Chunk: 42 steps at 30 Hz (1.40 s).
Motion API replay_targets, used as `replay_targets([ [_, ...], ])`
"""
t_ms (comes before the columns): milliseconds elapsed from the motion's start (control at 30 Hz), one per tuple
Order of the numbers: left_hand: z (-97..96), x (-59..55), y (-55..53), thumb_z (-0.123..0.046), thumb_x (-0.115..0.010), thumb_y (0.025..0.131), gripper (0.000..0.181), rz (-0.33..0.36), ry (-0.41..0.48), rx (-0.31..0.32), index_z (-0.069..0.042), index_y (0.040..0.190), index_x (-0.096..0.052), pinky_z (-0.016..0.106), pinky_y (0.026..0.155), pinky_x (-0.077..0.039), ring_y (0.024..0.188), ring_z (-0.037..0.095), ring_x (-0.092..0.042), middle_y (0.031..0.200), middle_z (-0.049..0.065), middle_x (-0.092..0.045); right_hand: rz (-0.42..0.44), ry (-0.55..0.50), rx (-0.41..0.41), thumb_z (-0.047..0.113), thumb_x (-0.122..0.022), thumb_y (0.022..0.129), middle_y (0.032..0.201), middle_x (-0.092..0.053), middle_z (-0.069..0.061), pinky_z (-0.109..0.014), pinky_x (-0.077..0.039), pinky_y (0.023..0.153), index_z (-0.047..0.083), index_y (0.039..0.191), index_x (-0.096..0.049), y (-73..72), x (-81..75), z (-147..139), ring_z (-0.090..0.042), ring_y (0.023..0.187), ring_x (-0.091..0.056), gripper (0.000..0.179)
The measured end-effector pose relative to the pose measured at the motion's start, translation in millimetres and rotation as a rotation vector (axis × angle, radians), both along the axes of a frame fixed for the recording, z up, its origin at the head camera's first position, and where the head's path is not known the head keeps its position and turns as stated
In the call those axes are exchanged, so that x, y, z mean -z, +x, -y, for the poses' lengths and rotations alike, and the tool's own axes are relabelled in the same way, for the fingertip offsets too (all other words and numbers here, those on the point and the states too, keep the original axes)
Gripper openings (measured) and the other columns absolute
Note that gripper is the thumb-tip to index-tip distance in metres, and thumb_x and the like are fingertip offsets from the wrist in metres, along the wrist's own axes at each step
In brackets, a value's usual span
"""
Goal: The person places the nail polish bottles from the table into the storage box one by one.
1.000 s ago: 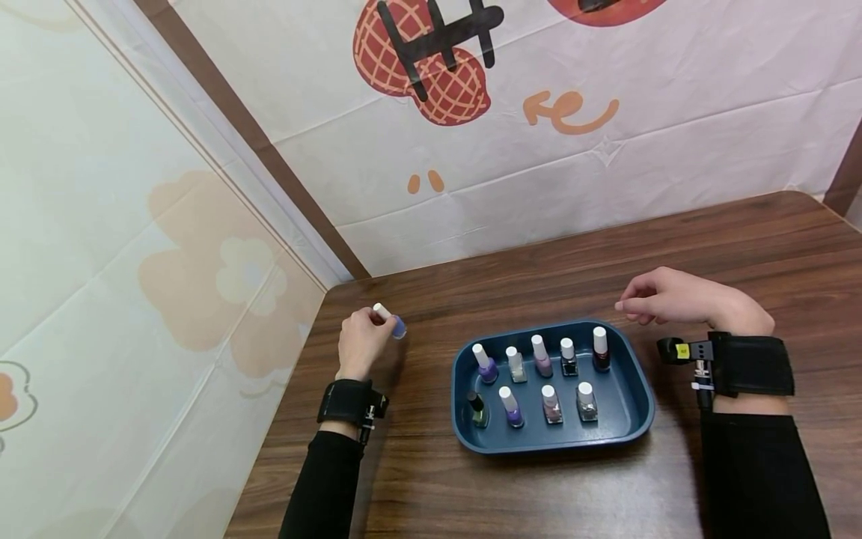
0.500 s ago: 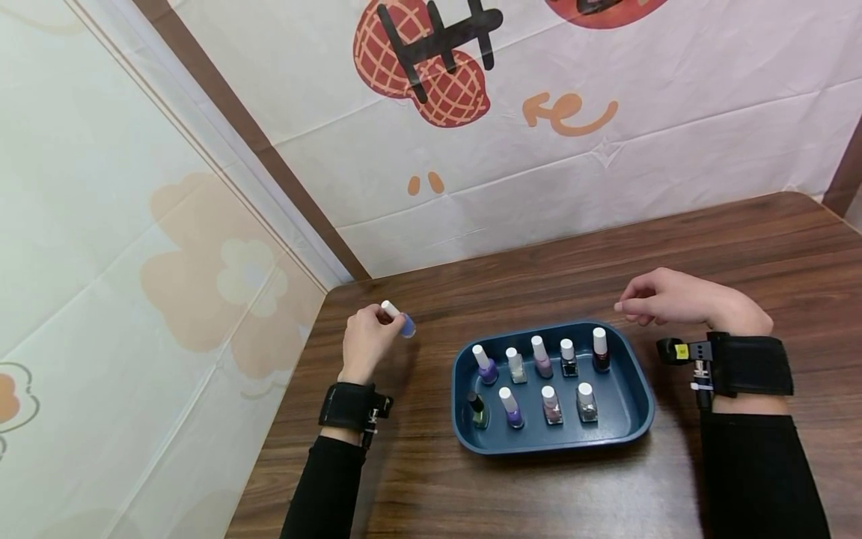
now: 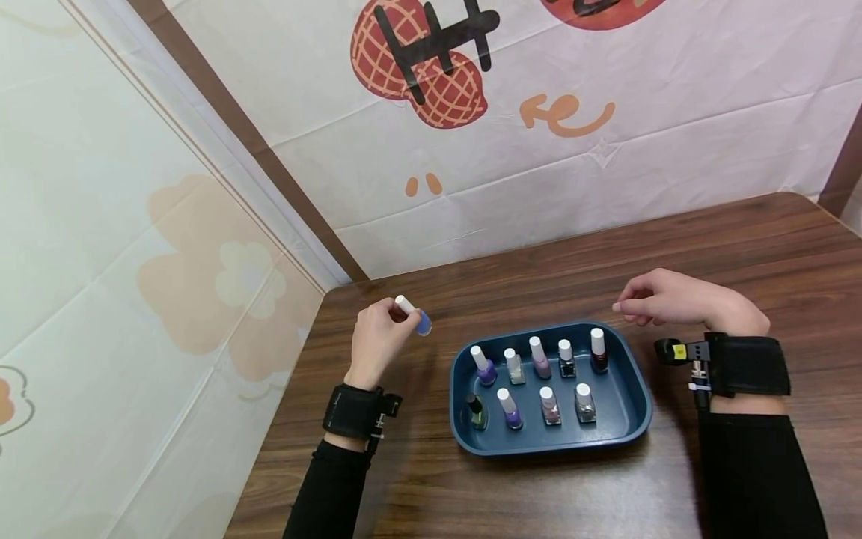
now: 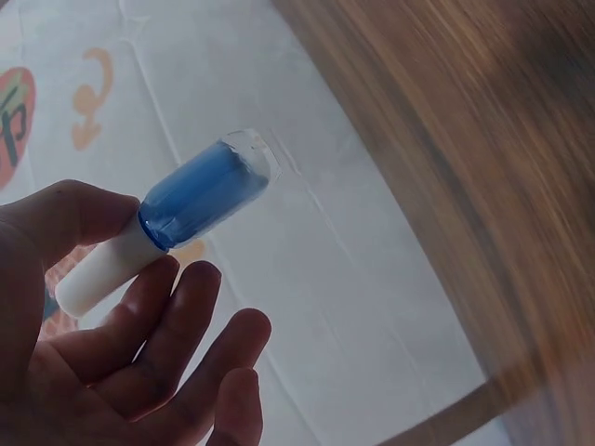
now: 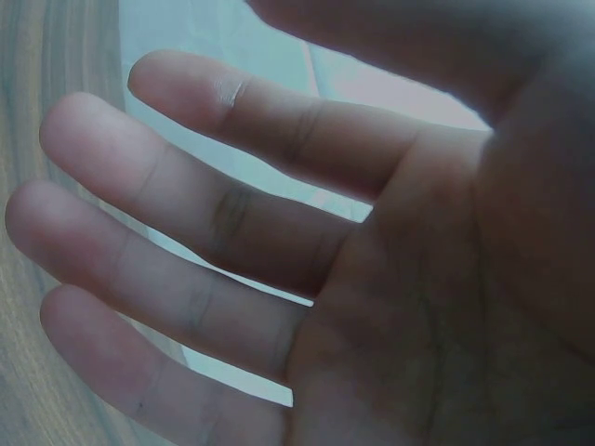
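My left hand pinches a blue nail polish bottle by its white cap, between thumb and fingers. In the head view this bottle is tilted, left of the tray and above the table. A dark blue tray holds several nail polish bottles in two rows, among them a purple one, a dark red one and a green one with a black cap. Beyond the tray's right end is my right hand. Its fingers are relaxed and hold nothing, as the right wrist view shows.
The brown wooden table runs back to a white printed wall sheet. Another pale sheet with a flower print hangs along the table's left edge. Both wrists wear black straps with cameras.
My left hand has carried the blue nail polish bottle rightward and slightly up, nearer the tray. The right hand and the bottles in the tray have stayed in place.
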State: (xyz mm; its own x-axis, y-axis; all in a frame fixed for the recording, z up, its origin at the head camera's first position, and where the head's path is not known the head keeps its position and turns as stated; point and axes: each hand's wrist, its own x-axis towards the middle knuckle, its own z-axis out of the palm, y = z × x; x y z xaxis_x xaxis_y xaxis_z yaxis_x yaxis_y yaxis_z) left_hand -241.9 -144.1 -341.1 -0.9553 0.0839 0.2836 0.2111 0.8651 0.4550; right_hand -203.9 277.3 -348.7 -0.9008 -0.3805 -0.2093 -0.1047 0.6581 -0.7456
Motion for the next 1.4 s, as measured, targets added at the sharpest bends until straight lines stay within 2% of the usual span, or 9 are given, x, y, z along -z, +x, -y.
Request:
replay_targets([
  [400,-20.0,-8.1,7.6,-0.031,-0.069,0.086,0.024,-0.01,-0.023,0.06,-0.01,0.075,-0.065,0.026,0.052,-0.038,0.058,0.015,-0.052,0.069,0.004,-0.064,0.0,0.005,0.003,0.025,-0.057,0.096,0.085,-0.064,-0.006,-0.031,-0.052,0.068,-0.002,0.104,-0.065,-0.6,-0.1,1,-0.016,0.079,-0.06,0.029],
  [867,-52.1,-18.2,22.4,-0.03,-0.069,0.085,0.023,0.0,-0.027,0.155,-0.012,0.073,-0.063,0.025,0.051,-0.038,0.058,0.013,-0.05,0.067,0.0,-0.06,-0.003,0.004,0.004,0.025,-0.057,0.097,0.085,-0.064,-0.006,-0.031,-0.051,0.068,-0.002,0.104,-0.065,-0.2,-0.3,0,-0.016,0.079,-0.06,0.029],
  [1133,-70.9,-19.3,33.4,-0.032,-0.07,0.086,0.021,-0.014,-0.048,0.238,-0.014,0.076,-0.065,0.022,0.05,-0.042,0.059,0.008,-0.052,0.071,-0.002,-0.062,-0.004,0.002,0.004,0.025,-0.057,0.096,0.084,-0.064,-0.005,-0.03,-0.052,0.068,-0.001,0.104,-0.065,-0.8,0.5,0,-0.016,0.079,-0.059,0.028],
  [1400,-91.3,-21.1,45.5,-0.03,-0.069,0.086,0.018,-0.017,-0.102,0.314,-0.014,0.078,-0.066,0.02,0.05,-0.039,0.06,0.008,-0.049,0.07,-0.003,-0.058,-0.007,0.002,0.003,0.025,-0.057,0.096,0.083,-0.063,-0.005,-0.03,-0.051,0.068,-0.001,0.103,-0.065,-0.3,0.3,-1,-0.016,0.078,-0.06,0.028],
])
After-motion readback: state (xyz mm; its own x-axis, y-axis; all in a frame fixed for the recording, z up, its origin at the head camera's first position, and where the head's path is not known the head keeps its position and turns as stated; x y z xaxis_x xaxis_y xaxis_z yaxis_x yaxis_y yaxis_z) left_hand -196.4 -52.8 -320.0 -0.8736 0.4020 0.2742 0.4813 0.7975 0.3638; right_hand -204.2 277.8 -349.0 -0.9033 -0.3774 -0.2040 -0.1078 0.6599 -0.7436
